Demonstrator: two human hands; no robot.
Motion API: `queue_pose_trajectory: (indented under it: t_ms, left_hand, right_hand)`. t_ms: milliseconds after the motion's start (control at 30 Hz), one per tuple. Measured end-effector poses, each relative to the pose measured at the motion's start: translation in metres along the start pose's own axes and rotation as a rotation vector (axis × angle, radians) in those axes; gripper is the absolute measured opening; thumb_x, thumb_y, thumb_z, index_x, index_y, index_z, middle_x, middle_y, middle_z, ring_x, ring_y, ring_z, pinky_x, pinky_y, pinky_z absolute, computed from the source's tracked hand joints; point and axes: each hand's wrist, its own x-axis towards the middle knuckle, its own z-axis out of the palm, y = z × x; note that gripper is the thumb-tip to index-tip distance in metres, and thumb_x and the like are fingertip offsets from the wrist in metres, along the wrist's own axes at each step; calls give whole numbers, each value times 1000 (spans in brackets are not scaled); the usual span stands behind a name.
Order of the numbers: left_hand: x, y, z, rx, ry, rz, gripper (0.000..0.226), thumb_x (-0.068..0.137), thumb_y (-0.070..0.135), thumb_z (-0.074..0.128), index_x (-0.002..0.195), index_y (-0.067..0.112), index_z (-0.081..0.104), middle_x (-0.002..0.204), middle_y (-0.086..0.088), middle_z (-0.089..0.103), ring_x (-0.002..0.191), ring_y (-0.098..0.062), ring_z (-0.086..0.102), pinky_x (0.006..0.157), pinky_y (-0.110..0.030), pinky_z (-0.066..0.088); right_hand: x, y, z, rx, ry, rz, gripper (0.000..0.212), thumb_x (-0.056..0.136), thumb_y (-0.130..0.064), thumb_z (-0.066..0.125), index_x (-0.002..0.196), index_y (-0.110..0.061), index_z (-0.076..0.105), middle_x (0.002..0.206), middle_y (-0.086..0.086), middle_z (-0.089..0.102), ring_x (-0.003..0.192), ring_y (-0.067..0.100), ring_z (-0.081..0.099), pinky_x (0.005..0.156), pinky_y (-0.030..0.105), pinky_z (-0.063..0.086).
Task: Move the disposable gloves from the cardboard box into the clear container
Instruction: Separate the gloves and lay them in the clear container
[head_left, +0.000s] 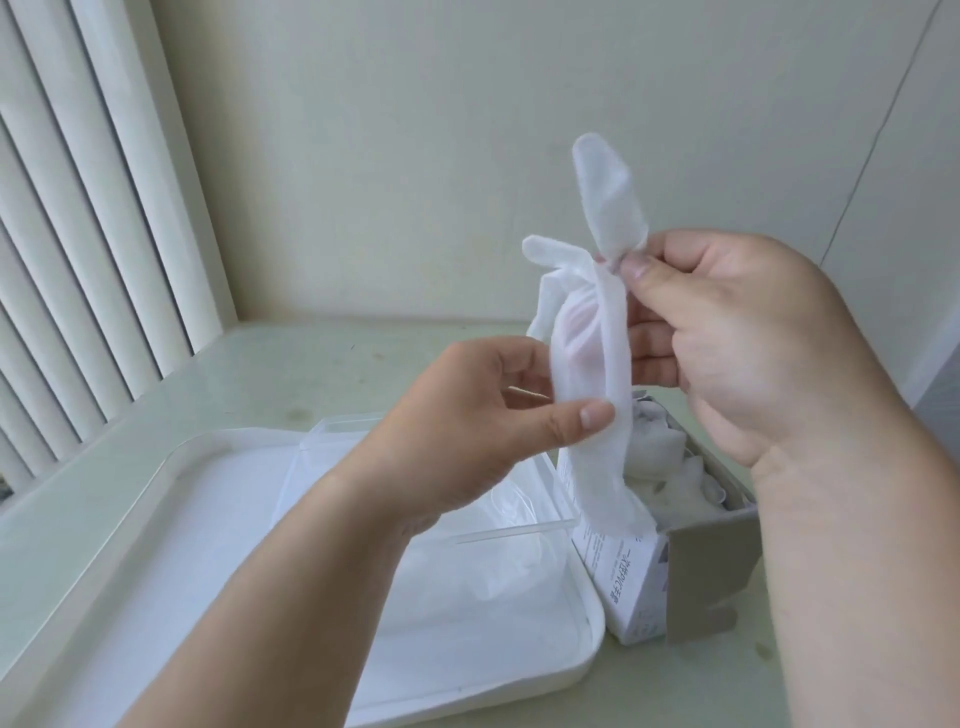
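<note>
One glove (587, 364) is held over the cardboard box (711, 566), not yet in the clear container (519, 535), my left hand (467, 431) pinching its middle, my right hand (727, 332) its top; thin, limp and light, I judge it best gripped bunched.

This is a plain room in a home or small office, which of the two cannot be told; white vertical blinds (78, 234) hang at the left; bare cream walls (415, 130) meet in a corner; the pale, stained desk (337, 358) carries a white tray (130, 519) and a cardboard box (711, 571) of disposable gloves (675, 467).
</note>
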Motion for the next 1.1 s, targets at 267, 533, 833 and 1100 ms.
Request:
queue_pose_trajectory:
  t_ms: [267,533,833,1100]
  left_hand:
    - [-1,12,-5,-314,311,-118,16,94,22,64,95,8,71,70,2,67,61,-17,61,57,-30,50]
    - [-4,21,-11,-330,386,-255,17,94,22,64,99,6,66,66,-4,67,50,-17,62,46,-27,50]
    - [-5,26,-10,-282,305,-258,37,94,38,60,78,9,75,71,-5,65,56,-15,55,50,-26,50]
    - [-5,22,-15,-160,168,32,44,75,34,81,114,15,71,93,-11,67,83,-17,67,72,-23,54]
  right_hand:
    - [0,1,3,40,-58,178,43,85,-39,71,118,-12,62,91,19,76,78,31,77,65,40,61]
    - [-3,8,9,-513,-336,-141,51,79,8,70,105,-35,75,83,-3,74,66,15,70,69,34,59]
    - [1,18,15,-484,-173,-222,11,81,-25,80,72,-19,77,56,4,62,48,5,45,48,23,40]
    - [3,17,17,-304,-43,-246,43,84,-39,73,79,4,67,81,31,67,69,42,66,65,56,56]
